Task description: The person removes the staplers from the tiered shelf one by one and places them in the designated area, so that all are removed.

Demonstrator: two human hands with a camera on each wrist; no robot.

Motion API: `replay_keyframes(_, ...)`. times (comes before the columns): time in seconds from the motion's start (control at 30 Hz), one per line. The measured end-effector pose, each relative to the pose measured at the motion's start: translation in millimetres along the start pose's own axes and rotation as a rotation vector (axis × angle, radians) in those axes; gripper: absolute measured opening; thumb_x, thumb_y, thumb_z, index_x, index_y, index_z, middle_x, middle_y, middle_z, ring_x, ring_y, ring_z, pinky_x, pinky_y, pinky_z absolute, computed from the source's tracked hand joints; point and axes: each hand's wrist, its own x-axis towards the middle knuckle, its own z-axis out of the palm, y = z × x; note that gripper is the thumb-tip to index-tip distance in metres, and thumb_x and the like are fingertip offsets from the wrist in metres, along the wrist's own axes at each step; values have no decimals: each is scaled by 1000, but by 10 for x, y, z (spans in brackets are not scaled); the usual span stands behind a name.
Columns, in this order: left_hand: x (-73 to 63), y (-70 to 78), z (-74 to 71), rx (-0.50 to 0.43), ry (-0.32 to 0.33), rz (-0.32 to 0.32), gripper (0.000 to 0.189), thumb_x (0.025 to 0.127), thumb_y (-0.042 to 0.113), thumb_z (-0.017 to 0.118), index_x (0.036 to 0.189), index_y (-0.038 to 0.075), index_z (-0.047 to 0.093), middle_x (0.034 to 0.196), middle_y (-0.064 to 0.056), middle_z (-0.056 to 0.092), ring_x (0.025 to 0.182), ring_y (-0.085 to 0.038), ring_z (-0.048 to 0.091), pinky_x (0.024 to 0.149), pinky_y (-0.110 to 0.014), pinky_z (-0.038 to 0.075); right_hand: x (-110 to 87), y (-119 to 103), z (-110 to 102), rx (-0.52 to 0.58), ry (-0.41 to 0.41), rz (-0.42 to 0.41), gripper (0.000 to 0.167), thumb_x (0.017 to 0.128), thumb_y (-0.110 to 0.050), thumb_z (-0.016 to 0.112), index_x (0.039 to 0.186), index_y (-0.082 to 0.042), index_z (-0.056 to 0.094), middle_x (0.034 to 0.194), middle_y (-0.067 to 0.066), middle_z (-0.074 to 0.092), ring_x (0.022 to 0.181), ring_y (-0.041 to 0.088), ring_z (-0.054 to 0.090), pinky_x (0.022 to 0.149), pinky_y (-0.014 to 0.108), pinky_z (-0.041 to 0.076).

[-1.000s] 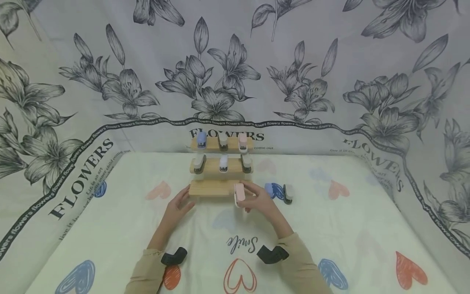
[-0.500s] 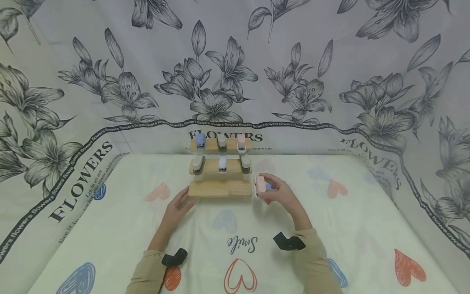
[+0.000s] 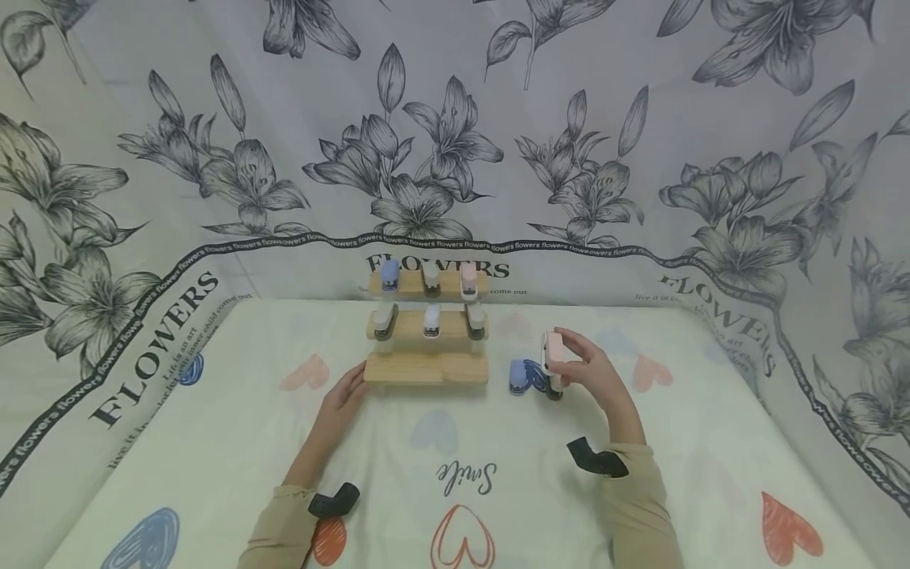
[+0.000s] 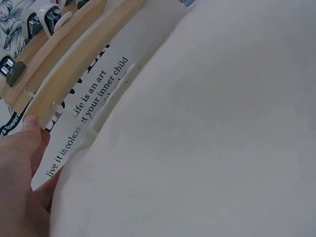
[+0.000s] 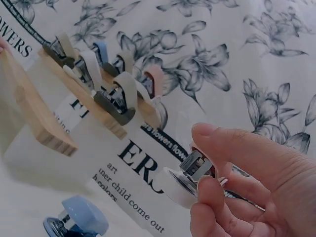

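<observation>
My right hand (image 3: 596,375) holds a small pink-and-white mini stapler (image 3: 553,349) between thumb and fingers, raised over the right side of the table. In the right wrist view the fingertips pinch its pink top, and its metal and white base (image 5: 180,190) show. Partly hidden beneath it is a grey stapler (image 3: 554,393); a blue stapler (image 3: 518,377) stands to its left. My left hand (image 3: 344,399) touches the left end of the lowest wooden step (image 3: 426,369) of a tiered stand. In the left wrist view a fingertip (image 4: 31,121) rests at that board's end.
The middle wooden step (image 3: 410,324) carries two grey staplers with a white one between them. On the top step (image 3: 410,282) sit blue, grey and pink staplers. A flower-print curtain (image 3: 455,158) hangs behind the table, which has a heart-print cloth (image 3: 249,442).
My right hand has carried the pink stapler off the lowest step's right end, rightward past the blue stapler to over the grey one. My left hand has stayed at the step's left end.
</observation>
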Motion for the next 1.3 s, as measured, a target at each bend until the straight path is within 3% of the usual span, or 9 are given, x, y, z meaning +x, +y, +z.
replay_keyframes(0.17,6,-41,-33,10,-15,6,43,97,11,39,134,-7,30,134,-22,36,122,-34,34,100,-35,27,-58,75,-125,-12,14,4,70,78,-18,71,137,-11,35,143,13,26,61,20,56,63,31,50)
replay_keyframes(0.4,64,-370,5,-35,-2,16,46,97,22,38,138,3,30,137,-14,35,127,-26,27,103,-37,21,-122,178,-296,-45,-1,41,71,78,-17,70,138,-8,32,143,16,23,70,32,57,63,31,51)
replay_keyframes(0.5,64,-415,47,-22,11,3,48,97,29,38,138,6,30,138,-11,36,128,-24,27,104,-39,21,-147,242,-359,-47,-22,64,72,77,-15,70,138,-8,33,143,15,24,71,35,56,63,32,51)
replay_keyframes(0.67,40,-413,86,4,32,-19,49,96,34,38,138,9,32,138,-6,37,127,-19,29,103,-37,22,-191,352,-429,-60,-22,90,74,77,-15,71,139,-9,31,143,16,23,79,35,56,64,31,51)
replay_keyframes(0.97,77,-347,43,82,58,33,45,97,22,40,137,4,32,138,-10,36,127,-25,29,103,-42,23,-161,514,-527,-25,47,118,73,76,-15,71,137,-5,34,140,18,29,69,13,53,60,24,50)
replay_keyframes(1.17,27,-180,24,36,77,45,40,95,11,44,132,-3,37,130,-18,43,122,-33,35,100,-42,27,-156,692,-505,143,13,151,70,79,-5,66,138,-2,29,143,17,21,63,6,50,56,19,46)
replay_keyframes(1.3,30,-236,24,35,91,47,39,95,12,45,132,0,39,130,-16,44,114,-32,45,96,-38,34,-162,755,-501,220,12,163,70,80,-1,63,139,-2,27,145,16,16,61,5,48,54,17,44)
